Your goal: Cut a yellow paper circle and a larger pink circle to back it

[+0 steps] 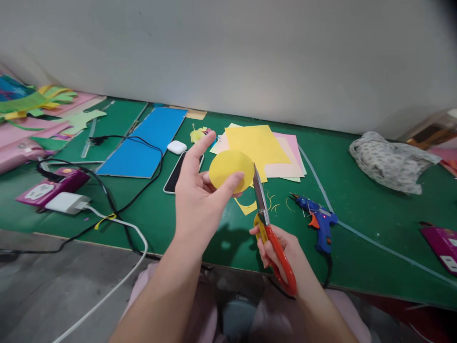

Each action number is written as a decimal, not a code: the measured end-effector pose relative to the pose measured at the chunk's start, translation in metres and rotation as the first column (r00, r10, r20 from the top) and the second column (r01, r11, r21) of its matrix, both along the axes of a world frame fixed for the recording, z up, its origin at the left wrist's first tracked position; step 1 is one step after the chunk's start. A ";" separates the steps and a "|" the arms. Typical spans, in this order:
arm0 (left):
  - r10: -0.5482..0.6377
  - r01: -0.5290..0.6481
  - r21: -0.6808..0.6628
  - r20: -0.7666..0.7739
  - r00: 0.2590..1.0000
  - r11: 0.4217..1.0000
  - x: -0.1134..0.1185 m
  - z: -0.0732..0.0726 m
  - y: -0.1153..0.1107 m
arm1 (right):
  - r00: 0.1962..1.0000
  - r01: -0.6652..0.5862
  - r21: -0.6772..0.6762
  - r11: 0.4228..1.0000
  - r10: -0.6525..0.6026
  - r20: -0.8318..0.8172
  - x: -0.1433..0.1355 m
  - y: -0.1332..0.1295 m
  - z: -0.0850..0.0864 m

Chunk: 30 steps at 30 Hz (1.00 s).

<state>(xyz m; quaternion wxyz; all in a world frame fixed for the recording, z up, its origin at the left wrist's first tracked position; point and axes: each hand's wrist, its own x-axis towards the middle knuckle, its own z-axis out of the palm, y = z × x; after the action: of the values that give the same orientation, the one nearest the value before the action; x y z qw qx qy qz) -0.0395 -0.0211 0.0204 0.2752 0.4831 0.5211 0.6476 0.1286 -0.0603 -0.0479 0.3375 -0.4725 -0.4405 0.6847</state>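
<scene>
Between the thumb and fingers of my left hand (pixel 203 200) is a round yellow paper disc (pixel 228 166), held up above the table. My right hand (pixel 282 247) grips a pair of scissors (pixel 263 209) with red and yellow handles, blades pointing up. The blade tips are at the right edge of the disc; whether they touch it I cannot tell. Below lie thin yellow paper trimmings (pixel 273 202) and a yellow offcut (pixel 247 206) with a curved edge. Behind the disc is a stack of coloured paper, with a yellow sheet (pixel 257 140) on top.
A blue glue gun (pixel 321 219) lies to the right on the green table (pixel 371 228). On the left are a phone (pixel 174 176), a white earbud case (pixel 177 147), a blue board (pixel 143 143), and a purple power strip (pixel 53 188) with cables. A patterned cloth bundle (pixel 389 159) sits far right.
</scene>
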 end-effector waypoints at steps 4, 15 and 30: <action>-0.008 0.008 0.005 -0.018 1.000 1.000 0.003 0.000 0.000 | 1.000 -0.021 0.030 0.999 0.021 0.011 -0.002 0.000 0.004; 0.029 -0.024 0.034 -0.156 0.987 0.999 -0.002 0.003 -0.004 | 0.999 -0.045 0.072 0.996 0.043 0.020 0.000 0.001 0.003; 0.006 0.002 0.046 -0.173 0.985 0.999 -0.005 0.005 -0.006 | 0.998 -0.048 0.083 0.995 0.050 -0.029 0.002 -0.001 -0.003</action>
<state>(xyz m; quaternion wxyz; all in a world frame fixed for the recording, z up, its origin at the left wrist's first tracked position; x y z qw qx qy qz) -0.0448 -0.0274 0.0249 0.2172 0.5433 0.5286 0.6150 0.1310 -0.0612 -0.0509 0.3468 -0.4363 -0.4745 0.6813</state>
